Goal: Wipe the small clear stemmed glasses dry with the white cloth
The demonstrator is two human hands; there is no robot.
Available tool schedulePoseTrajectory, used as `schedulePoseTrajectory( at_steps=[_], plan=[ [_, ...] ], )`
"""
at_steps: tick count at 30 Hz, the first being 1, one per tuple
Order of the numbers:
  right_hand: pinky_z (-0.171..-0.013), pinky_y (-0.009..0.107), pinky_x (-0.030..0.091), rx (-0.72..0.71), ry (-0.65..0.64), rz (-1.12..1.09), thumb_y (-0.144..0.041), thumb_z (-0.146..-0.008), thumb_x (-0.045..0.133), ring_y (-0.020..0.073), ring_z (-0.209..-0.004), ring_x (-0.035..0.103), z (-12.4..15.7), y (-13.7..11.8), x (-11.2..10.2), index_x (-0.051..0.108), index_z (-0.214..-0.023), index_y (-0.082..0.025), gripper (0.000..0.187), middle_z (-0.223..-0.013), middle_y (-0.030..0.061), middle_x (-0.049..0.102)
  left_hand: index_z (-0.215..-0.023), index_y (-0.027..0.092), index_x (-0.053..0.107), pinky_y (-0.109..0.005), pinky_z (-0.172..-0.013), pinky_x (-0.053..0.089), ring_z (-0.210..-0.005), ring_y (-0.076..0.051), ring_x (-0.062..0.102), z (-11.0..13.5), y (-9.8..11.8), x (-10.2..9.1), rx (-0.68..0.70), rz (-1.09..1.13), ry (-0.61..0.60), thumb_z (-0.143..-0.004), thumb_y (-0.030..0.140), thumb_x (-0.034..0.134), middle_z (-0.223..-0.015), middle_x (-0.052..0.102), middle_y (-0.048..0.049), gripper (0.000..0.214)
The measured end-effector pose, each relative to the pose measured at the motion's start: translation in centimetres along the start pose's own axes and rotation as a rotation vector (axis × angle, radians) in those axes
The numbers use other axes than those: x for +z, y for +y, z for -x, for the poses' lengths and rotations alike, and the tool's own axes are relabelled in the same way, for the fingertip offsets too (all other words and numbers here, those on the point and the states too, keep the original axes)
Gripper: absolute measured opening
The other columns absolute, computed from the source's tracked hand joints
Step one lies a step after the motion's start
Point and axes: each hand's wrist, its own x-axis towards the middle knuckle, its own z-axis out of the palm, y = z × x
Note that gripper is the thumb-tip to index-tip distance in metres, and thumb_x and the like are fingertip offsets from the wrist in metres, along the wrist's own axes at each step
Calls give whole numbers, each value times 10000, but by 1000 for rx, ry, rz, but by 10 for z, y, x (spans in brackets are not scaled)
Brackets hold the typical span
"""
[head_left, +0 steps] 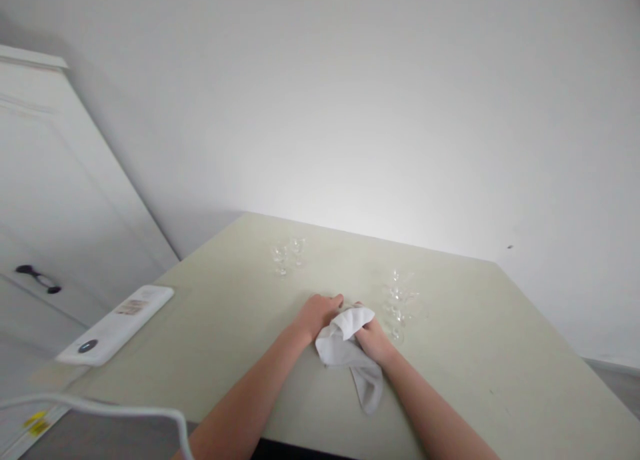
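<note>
Two clear glasses (281, 255) left of centre, glass cluster (397, 295) right of centre; lower centre, right hand (371, 335) clamped on white cloth (343, 347), left hand (319, 315) close beside, hold unclear.

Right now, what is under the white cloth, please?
Beneath the white cloth is the pale tabletop. The right hand holds the cloth, partly hidden by its folds; the left hand is beside its upper part. Anything wrapped inside is covered, so I cannot tell.
</note>
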Motion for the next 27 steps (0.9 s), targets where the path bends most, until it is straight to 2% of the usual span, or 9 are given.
schedulePoseTrajectory(
  at_steps=[27],
  plan=[
    [-766,299,464,-4,19,14,-304,-787,587,178,-798,573,0,2,0,547,-833,-212,110,-814,1,618,-997,234,540,-289,-688,433,-867,-244,684,1,1,-1,-7,6,7,-896,406,453,-889,722,-74,219]
  ],
)
